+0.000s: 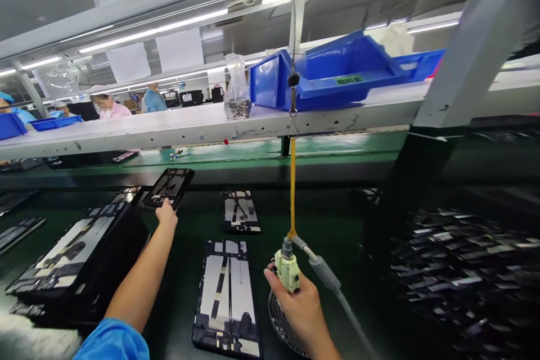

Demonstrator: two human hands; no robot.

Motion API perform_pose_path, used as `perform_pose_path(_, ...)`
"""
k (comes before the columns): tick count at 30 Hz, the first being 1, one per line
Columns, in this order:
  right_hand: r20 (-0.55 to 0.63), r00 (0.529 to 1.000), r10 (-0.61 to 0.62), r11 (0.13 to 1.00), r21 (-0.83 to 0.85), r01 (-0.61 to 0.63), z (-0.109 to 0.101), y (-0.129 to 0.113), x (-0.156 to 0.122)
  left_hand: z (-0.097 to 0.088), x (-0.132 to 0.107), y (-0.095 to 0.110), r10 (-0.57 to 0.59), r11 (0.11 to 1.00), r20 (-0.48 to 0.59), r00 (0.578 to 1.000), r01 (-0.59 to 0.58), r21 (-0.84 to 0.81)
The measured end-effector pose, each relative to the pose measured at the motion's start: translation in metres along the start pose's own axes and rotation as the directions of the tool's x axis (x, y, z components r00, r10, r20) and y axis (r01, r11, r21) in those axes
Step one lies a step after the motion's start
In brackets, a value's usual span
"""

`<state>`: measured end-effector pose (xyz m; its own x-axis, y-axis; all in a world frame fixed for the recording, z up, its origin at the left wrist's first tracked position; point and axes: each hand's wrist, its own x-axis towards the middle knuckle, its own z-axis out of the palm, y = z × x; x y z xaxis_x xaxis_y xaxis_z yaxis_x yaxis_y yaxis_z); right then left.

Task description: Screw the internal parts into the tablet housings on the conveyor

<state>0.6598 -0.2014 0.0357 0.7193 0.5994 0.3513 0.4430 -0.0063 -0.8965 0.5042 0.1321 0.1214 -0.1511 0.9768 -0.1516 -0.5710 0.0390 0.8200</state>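
Head view: your left hand grips a tablet, your right hand a driver; the step looks like tablet transfer, likely needing level lowering next.

1 black panel tilts, 1 pale-green tool hangs.

On my left arm I wear a bright blue sleeve, its cloth creased in soft folds and its edge ending near my elbow, so the long, slim forearm is bare all the way down to my left hand. My right hand is bare too, from the thumb to the wrist, where my view cuts off.
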Motion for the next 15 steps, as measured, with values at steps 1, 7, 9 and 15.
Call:
perform_pose_path(1, 0.004, 1.0, 0.0, 1.0, 0.008, 0.0, 0.0, 0.001, 0.0, 0.003, -0.003, 0.003, -0.018, 1.0, -0.012, 1.0, 0.018, -0.023)
perform_pose_path(7, 0.009, 0.999, 0.051, 0.999, 0.008, -0.051, 0.005, 0.002, 0.004, -0.004, -0.031, 0.048, 0.009, 0.985, 0.029, 1.0, -0.004, -0.172)
perform_pose_path(9, 0.012, 0.998, 0.063, 0.998, 0.0, -0.063, 0.005, 0.001, 0.005, -0.018, -0.044, 0.072, 0.063, 0.978, 0.053, 0.997, -0.051, -0.204)
perform_pose_path(15, 0.015, 0.996, 0.093, 0.996, -0.003, -0.093, 0.005, -0.003, 0.006, -0.085, -0.08, 0.141, 0.209, 0.957, 0.066, 0.976, -0.19, -0.219)
